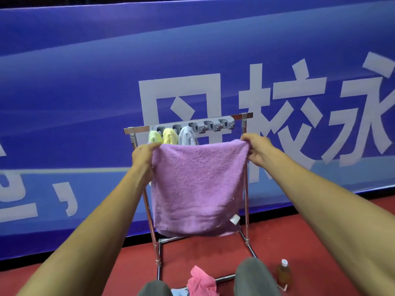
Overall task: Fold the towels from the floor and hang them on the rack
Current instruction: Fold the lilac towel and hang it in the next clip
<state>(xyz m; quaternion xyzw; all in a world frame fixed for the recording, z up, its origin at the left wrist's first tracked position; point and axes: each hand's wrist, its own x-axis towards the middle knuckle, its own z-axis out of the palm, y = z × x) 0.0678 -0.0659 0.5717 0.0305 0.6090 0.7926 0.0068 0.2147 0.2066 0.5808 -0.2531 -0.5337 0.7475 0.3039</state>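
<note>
Now hanging step: left hand (143, 153) and right hand (255, 149) each pinch a top corner of the purple towel (197, 184), held folded before the rack (188, 124). Next, likely, drape it over a bar. Pink towel (201, 282) waits on the floor (299, 242).

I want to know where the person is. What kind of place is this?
Probably an indoor hall, maybe for sports or events: a huge blue banner with white writing edges a red floor.

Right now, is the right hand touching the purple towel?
Touching. The head view shows the right hand gripping the purple towel at its top right corner, fingers curled around the edge.
</note>
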